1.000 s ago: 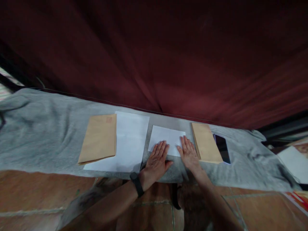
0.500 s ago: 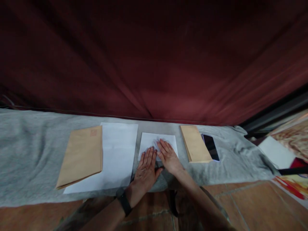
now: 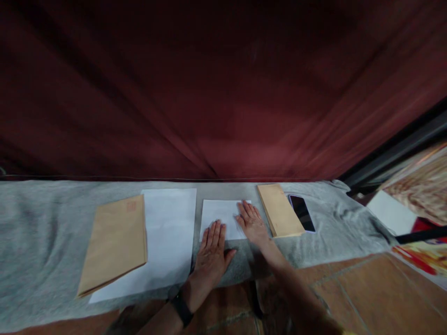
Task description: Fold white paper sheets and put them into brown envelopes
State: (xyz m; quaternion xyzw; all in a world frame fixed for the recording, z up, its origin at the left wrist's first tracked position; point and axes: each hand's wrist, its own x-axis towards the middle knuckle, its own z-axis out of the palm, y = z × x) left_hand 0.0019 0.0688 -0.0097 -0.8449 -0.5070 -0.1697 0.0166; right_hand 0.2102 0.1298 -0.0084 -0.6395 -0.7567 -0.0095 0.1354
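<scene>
A folded white sheet of paper lies on the grey cloth in front of me. My left hand rests flat with its fingertips on the paper's lower left part, fingers stretched out. On the right edge of the same paper lies my right hand, also flat with its fingers apart. To the left are larger white sheets, partly covered by a stack of big brown envelopes. Close beside my right hand is a stack of smaller brown envelopes.
A dark-screened phone lies against the small envelopes. Grey cloth covers the work surface, and a dark red curtain hangs along its far side. Brown floor tiles show at the front; a black bar is at the right.
My right hand has slid right across the paper to its edge, away from my left hand. The left hand stays on the lower left part. The camera view has shifted slightly.
</scene>
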